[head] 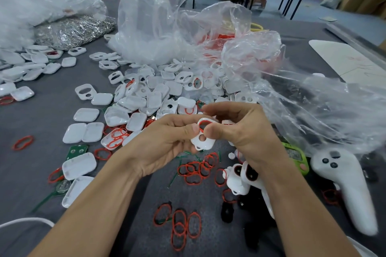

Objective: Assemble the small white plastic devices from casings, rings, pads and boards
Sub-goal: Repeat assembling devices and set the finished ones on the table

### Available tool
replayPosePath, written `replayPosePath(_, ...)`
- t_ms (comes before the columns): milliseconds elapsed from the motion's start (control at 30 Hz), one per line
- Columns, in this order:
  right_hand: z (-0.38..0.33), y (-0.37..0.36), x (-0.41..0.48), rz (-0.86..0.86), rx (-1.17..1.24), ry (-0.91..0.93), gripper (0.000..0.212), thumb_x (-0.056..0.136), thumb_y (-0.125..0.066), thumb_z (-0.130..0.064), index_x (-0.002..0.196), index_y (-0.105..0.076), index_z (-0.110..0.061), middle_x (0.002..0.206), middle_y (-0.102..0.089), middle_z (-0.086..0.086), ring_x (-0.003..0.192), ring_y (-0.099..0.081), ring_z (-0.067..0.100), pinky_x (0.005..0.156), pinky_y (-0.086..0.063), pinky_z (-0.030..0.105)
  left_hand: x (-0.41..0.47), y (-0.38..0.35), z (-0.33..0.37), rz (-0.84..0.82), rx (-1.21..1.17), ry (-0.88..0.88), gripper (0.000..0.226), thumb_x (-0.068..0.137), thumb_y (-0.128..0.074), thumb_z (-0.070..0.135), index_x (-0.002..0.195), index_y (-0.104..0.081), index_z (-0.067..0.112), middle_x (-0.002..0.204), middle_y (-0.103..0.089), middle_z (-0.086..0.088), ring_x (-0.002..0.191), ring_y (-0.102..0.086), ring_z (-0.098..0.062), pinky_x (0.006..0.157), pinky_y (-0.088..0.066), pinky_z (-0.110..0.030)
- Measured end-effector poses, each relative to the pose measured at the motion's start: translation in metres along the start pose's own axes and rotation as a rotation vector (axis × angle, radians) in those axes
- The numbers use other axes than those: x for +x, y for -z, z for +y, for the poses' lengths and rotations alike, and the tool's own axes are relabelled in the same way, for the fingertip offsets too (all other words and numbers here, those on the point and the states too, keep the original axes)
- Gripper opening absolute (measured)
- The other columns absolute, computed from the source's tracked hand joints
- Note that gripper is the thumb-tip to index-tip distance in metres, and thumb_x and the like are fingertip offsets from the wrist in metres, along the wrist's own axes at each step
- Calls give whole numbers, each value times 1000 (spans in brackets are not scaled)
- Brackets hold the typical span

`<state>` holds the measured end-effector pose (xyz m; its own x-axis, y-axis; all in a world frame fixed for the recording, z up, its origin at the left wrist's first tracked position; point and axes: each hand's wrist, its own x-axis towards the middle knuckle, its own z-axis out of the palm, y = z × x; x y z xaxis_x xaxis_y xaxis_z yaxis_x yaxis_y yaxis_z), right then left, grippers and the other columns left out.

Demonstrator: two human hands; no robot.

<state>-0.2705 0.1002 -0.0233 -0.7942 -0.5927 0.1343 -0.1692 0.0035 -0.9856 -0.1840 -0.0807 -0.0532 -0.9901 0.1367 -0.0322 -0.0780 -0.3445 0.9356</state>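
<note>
Over the grey table, my left hand (165, 140) and my right hand (240, 129) together hold one white casing (203, 142) with two holes. A red ring (202, 125) sits in its larger opening, and both thumbs press at the ring's edge. Loose red rings (195, 170) lie under my hands and near the front (179, 225). A heap of white casings (154, 98) spreads behind. Green boards (76, 150) lie at the left. Two white casings with dark pads (240, 177) rest below my right wrist.
Large clear plastic bags (158, 16) stand behind the heap and spill to the right. A bag of metal clips (71, 31) lies at the back left. A white hand-held controller (346, 183) and a green device (296, 156) lie at the right.
</note>
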Motion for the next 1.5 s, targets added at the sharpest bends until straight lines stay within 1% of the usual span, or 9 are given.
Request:
replayPosePath(167,-5,2,-4,-84,116,-26,35,63,-85,-9,98,-79,-4,82,-79,15,67,-76,17,52,-54,16,0,-3,2,-3,51,-26,31,96,-57,16,118,-74,2,90,-69,-5,80,-60,-11,68,-50,-19)
replayPosePath(267,-7,2,-5,-75,102,8,26,74,-83,-3,100,-79,-4,80,-79,12,60,-74,14,42,-46,11,1,-5,6,47,83,-32,30,92,-61,17,112,-77,3,88,-68,-8,86,-56,-24,67,-51,-22)
replayPosePath(400,-2,-2,-3,-49,59,64,32,72,-85,-24,100,-81,-11,90,-80,12,80,-79,32,67,-65,43,1,-8,8,100,174,-65,34,85,-66,8,117,-75,0,97,-63,-34,83,-47,-48,73,-59,-35)
replayPosePath(467,1,-4,-2,-27,38,100,30,75,-85,-29,100,-82,-13,92,-80,11,87,-78,37,76,-65,49,1,-11,7,144,190,-92,35,81,-67,7,115,-75,-1,92,-66,-33,81,-55,-36,63,-55,-26)
replayPosePath(533,3,-5,-1,-8,10,138,24,80,-83,-29,99,-83,-15,91,-81,6,86,-79,29,74,-64,39,1,-13,4,200,141,-122,31,78,-69,8,105,-76,-5,86,-71,-24,73,-63,-23,56,-52,-22)
replayPosePath(600,3,-6,-1,13,-11,159,23,83,-82,-30,99,-83,-14,89,-81,3,83,-78,23,71,-61,30,3,-15,0,242,103,-139,30,77,-71,10,102,-75,-6,85,-73,-19,71,-63,-26,54,-53,-24)
replayPosePath(833,7,-8,-1,49,-61,141,25,80,-82,-29,100,-83,-13,90,-81,1,86,-78,23,79,-64,39,5,-20,-1,290,145,-168,31,83,-75,9,107,-71,-11,80,-70,-17,75,-51,-37,52,-50,-24)
replayPosePath(1033,14,-10,5,63,-37,-3,15,89,-80,-19,104,-83,-18,89,-81,3,85,-78,25,77,-65,44,8,-22,-2,352,203,-123,15,93,-64,-3,105,-72,-5,82,-70,-19,58,-48,-24,52,-43,-24)
replayPosePath(1500,17,-10,3,9,-38,89,18,95,-72,-11,105,-81,-23,89,-81,1,79,-78,20,65,-62,26,9,-15,-2,378,108,-38,25,80,-75,3,100,-70,-10,79,-66,-17,53,-46,-17,52,-40,-22)
